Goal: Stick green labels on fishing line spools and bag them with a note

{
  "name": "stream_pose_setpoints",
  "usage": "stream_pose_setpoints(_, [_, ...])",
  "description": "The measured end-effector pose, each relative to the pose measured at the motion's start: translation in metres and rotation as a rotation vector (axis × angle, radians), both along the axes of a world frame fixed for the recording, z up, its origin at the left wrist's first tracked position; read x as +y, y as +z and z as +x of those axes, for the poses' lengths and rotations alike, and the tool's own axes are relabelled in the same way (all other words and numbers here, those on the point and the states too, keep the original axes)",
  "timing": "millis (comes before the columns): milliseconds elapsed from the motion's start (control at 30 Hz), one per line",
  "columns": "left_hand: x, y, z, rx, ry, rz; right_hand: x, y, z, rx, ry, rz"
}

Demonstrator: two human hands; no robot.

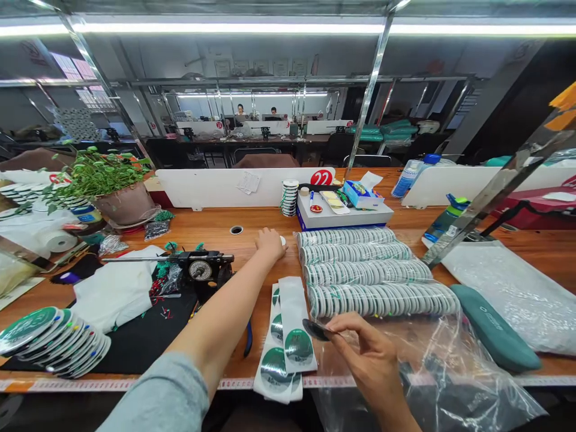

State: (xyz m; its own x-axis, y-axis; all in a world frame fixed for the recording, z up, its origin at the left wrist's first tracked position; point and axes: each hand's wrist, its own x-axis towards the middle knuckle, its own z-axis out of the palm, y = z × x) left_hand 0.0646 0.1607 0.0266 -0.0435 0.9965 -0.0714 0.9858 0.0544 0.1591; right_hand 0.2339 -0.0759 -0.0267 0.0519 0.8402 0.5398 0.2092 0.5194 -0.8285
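Observation:
My left hand (270,242) reaches far across the wooden table (252,223), fingers closed over a small white object beside the rows of round green-and-white discs (364,273). My right hand (364,351) is near the front edge, pinching a dark round disc (315,329) between thumb and fingers. Just left of it lie white sleeves holding green discs (288,342). A clear plastic bag (432,372) spreads under my right hand.
A fanned stack of green discs (49,339) lies front left on a black mat, with a dial tool (202,268) and white cloth behind. A potted plant (108,183), a white box (342,215), water bottles and a teal case (492,327) surround the work area.

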Motion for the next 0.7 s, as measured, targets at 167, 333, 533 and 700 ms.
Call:
stream_pose_setpoints(167, [0.010,-0.001,0.000,-0.014,0.027,-0.021,-0.006,0.000,0.000,0.097,-0.127,-0.222])
stream_pose_setpoints(333, [-0.027,0.016,-0.001,-0.180,-0.186,0.113,0.001,0.016,-0.003,0.354,-0.222,-0.388])
stream_pose_setpoints(533, [-0.116,0.009,-0.022,-0.731,-0.590,0.046,0.030,0.023,-0.006,0.607,-0.063,-0.424])
stream_pose_setpoints(700, [-0.172,-0.003,-0.035,-0.995,-0.548,-0.099,0.029,0.024,-0.028,0.389,-0.084,-0.364])
